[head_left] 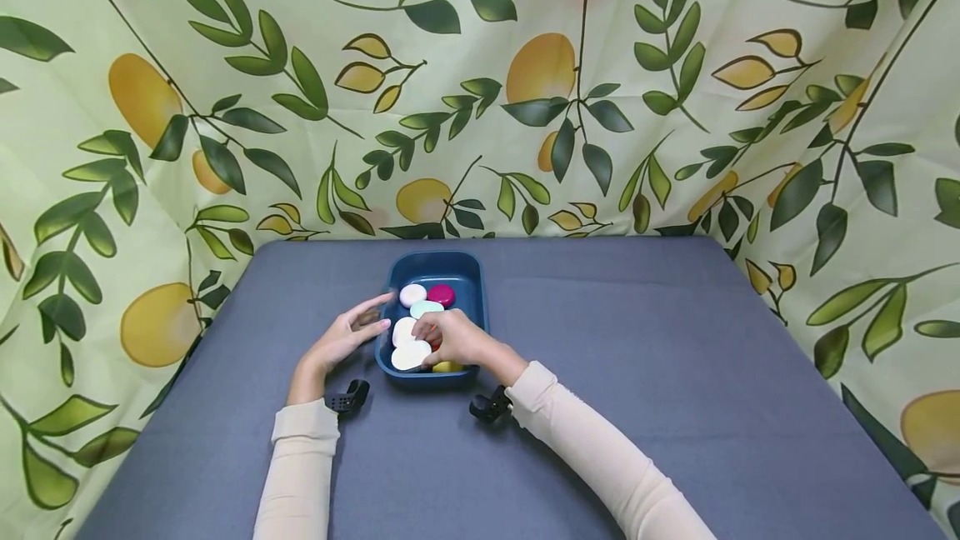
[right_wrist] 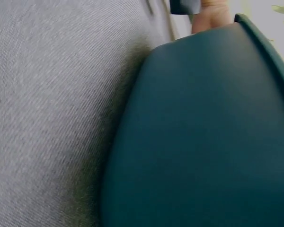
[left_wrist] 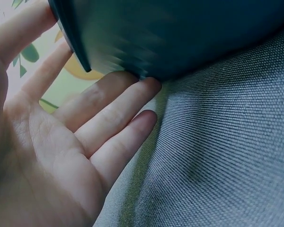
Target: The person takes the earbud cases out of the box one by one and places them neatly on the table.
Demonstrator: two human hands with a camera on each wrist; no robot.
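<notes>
In the head view, a blue tray [head_left: 471, 269] holds several smooth rounded pieces. Two white ones, a white oval piece [head_left: 410, 356] and another white piece [head_left: 403, 330], lie by its left side. My right hand [head_left: 453, 337] reaches in over the right wall, fingers curled, and appears to pinch the white oval piece at its right end; its fingertips are partly hidden. My left hand [head_left: 347, 342] is at the tray's left rim with fingers extended. The left wrist view shows its fingers [left_wrist: 113, 118] against the tray's outer wall [left_wrist: 180, 38].
Farther back in the tray are a pale pink piece [head_left: 412, 295], a magenta piece [head_left: 442, 295] and a mint piece [head_left: 426, 308]. A yellow piece [head_left: 447, 367] is near the front wall. Grey cloth [head_left: 600, 340] covers the table; a leaf-patterned curtain [head_left: 480, 132] hangs behind.
</notes>
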